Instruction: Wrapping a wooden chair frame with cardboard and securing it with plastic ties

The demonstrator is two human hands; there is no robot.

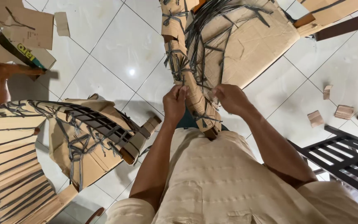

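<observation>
Both my hands work a cardboard-wrapped chair leg (195,93) propped against my lap: my left hand (175,103) pinches a dark strap (182,68) on its near face, my right hand (230,98) grips the cardboard edge beside it. Much strapping is still wound round the leg, so unwrapping looks barely begun. Beyond my hands, the wrapped chair seat (249,41) stays covered. Left of my left hand lies another wrapped chair (88,141); small wood blocks (330,110) sit right.

cardboard-wrapped chair leg (195,93) — tan, bound with dark tape strips | slanting toward the lap
</observation>
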